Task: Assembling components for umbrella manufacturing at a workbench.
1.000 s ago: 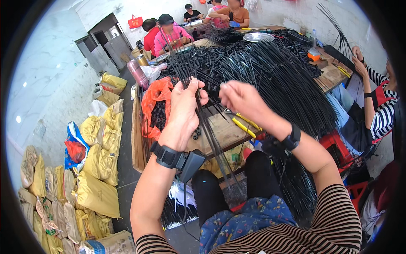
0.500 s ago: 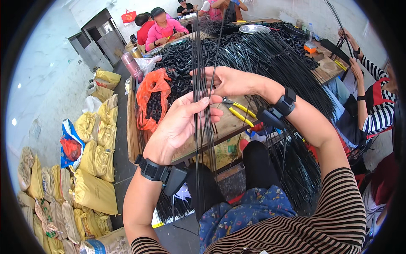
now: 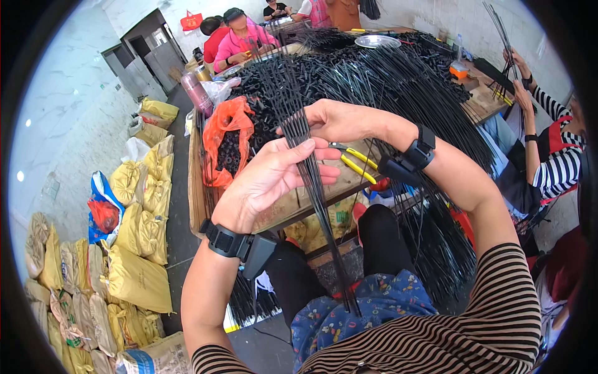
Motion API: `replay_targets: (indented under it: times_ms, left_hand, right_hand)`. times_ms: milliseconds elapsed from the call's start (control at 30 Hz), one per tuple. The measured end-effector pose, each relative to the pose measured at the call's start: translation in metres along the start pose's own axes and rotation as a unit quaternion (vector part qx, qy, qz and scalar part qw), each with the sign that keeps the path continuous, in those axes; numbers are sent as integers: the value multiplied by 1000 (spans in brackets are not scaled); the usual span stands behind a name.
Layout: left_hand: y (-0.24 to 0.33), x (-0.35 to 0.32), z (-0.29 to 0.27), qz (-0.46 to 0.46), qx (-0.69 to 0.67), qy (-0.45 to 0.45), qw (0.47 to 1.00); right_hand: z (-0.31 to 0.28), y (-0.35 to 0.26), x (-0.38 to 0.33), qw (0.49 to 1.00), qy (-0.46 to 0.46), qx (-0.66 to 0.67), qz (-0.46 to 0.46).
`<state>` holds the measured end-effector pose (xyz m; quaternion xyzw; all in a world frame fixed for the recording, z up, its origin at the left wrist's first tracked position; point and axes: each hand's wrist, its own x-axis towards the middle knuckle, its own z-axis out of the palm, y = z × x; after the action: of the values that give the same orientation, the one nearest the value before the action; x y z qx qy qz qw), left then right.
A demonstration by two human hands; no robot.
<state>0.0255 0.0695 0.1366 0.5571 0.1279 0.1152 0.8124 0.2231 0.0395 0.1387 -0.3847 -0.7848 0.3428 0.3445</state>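
Note:
A bundle of long thin black rods (image 3: pixel 316 198) slants across in front of me, its lower ends above my blue patterned apron. My left hand (image 3: pixel 274 171) holds the bundle near its middle, thumb on top and fingers behind it. My right hand (image 3: pixel 339 121) grips the same rods just above, its fingertips partly hidden by them. Beyond the bundle, yellow-handled pliers (image 3: pixel 358 163) lie on the wooden table (image 3: pixel 274 209). A pile of short black pieces (image 3: pixel 268 93) and a heap of loose black rods (image 3: pixel 405 87) cover much of the tabletop.
An orange plastic bag (image 3: pixel 224 134) with black pieces and a pink flask (image 3: pixel 196 93) stand at the table's left. Yellow sacks (image 3: pixel 140 277) are stacked along the left wall. More rods (image 3: pixel 436 249) hang below the table. People work across the table and at right (image 3: pixel 529 106).
The rod bundle has tilted from nearly upright, its lower ends now swung to the right and its tops to the left. The rods sit closer together. Both hands stay near the same place.

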Motion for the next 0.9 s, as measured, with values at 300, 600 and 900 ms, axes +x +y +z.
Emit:
replay_targets:
  times_ms: [300, 600, 900]
  left_hand:
    - [-2, 0, 2, 17, -16, -4, 1000]
    - [6, -7, 4, 23, 12, -9, 1000]
    - [8, -12, -8, 86, 31, 13, 996]
  right_hand:
    - [6, -2, -1, 999, 12, -13, -32]
    - [16, 11, 6, 1000, -2, -5, 17]
    - [8, 18, 12, 992, 28, -119, -22]
